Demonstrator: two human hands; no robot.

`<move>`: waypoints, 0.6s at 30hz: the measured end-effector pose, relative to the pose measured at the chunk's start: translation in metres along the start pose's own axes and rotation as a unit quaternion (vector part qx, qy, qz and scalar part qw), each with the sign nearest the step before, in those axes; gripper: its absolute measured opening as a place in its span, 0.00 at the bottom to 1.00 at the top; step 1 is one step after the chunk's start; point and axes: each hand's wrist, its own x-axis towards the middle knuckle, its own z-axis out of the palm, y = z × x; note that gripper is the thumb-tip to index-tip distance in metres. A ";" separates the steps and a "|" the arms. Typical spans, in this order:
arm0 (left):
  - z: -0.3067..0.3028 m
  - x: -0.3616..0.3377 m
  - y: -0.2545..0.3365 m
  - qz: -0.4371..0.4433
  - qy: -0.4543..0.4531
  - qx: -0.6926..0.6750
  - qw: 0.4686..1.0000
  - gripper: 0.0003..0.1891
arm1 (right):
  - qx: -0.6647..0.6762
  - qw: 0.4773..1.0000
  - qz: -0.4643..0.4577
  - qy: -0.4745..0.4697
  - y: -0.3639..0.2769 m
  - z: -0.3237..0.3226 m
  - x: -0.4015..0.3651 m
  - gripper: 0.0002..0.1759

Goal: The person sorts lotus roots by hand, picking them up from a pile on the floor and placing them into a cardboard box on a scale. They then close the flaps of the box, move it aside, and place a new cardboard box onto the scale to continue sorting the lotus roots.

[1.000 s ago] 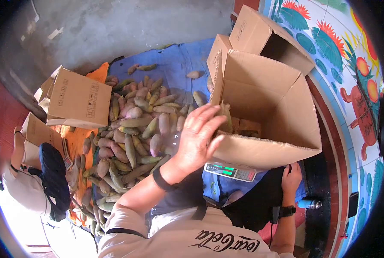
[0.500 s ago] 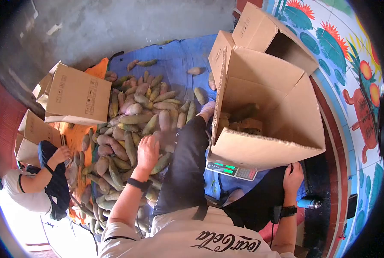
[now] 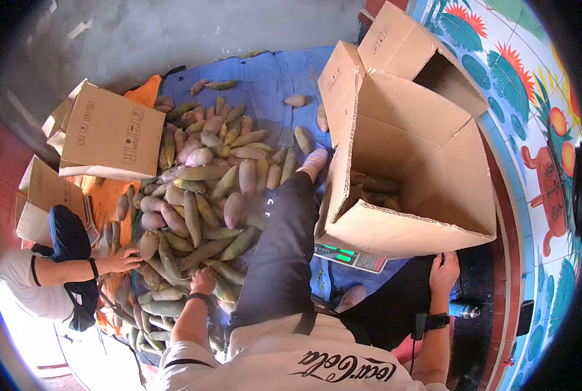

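Lg open brown cardboard box (image 3: 447, 163): corr. paperboard, matt, fluted rim. Heap of long green-purple fruits (image 3: 199, 195): smooth skin, dull sheen. Blue ground sheet (image 3: 265, 85): plastic, creased. Grey floor (image 3: 193, 32): rough concrete.

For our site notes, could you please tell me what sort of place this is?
Probably an informal produce packing spot on a floor: a heap of long produce lies on a blue tarp, cardboard boxes stand around it, and one open box sits on a digital scale.
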 end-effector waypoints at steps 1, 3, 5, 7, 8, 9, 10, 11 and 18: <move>-0.001 -0.003 0.000 -0.001 -0.002 -0.001 1.000 0.26 | -0.001 1.000 -0.002 -0.001 0.000 0.000 0.000 0.09; 0.000 -0.006 0.000 -0.015 -0.024 -0.027 0.999 0.30 | 0.003 1.000 0.003 -0.012 0.001 0.001 0.000 0.10; 0.008 0.000 -0.007 -0.024 -0.058 -0.046 0.997 0.33 | -0.001 1.000 0.002 -0.010 0.005 0.003 -0.001 0.09; 0.022 0.009 -0.015 -0.029 -0.085 -0.057 0.994 0.35 | -0.002 1.000 0.001 -0.007 0.005 0.003 -0.001 0.09; 0.030 0.013 -0.018 -0.031 -0.078 -0.064 0.994 0.36 | -0.003 1.000 0.005 -0.012 0.005 0.003 -0.001 0.09; 0.035 0.017 -0.019 -0.033 -0.071 -0.071 0.994 0.36 | -0.004 1.000 0.010 -0.016 0.004 0.002 -0.001 0.09; 0.040 0.021 -0.019 -0.033 -0.072 -0.071 0.994 0.36 | -0.005 1.000 0.010 -0.017 0.003 0.001 0.000 0.09; 0.044 0.025 -0.020 -0.028 -0.082 -0.052 0.995 0.36 | -0.005 1.000 0.008 -0.015 0.000 0.000 0.001 0.09; 0.047 0.029 -0.014 -0.029 -0.083 -0.066 0.994 0.34 | -0.009 1.000 0.000 -0.013 0.004 0.003 0.000 0.08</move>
